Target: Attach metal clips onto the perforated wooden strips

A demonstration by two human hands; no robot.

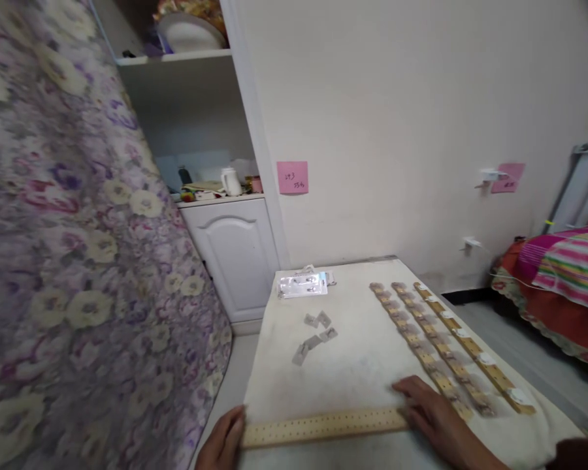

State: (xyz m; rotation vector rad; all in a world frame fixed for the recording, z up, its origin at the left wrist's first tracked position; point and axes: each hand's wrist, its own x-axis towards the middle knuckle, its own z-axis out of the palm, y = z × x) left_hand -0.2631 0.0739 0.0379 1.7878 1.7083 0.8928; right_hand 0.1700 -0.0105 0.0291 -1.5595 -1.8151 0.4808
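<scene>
The left hand (224,438) and right hand (432,416) have fingers curled nearly closed on 2 ends of the strip (323,426); swung rightward, it could knock the 3 rows (425,322).

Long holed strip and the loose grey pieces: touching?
Apart. The head view shows a bare stretch of table between the long holed strip and the nearest grey piece.

I monitor one head-worn view: it faces forward and down across the table (357,339) to the wall (387,130) beyond, table near below, curtain (102,274) close at frame left.
</scene>
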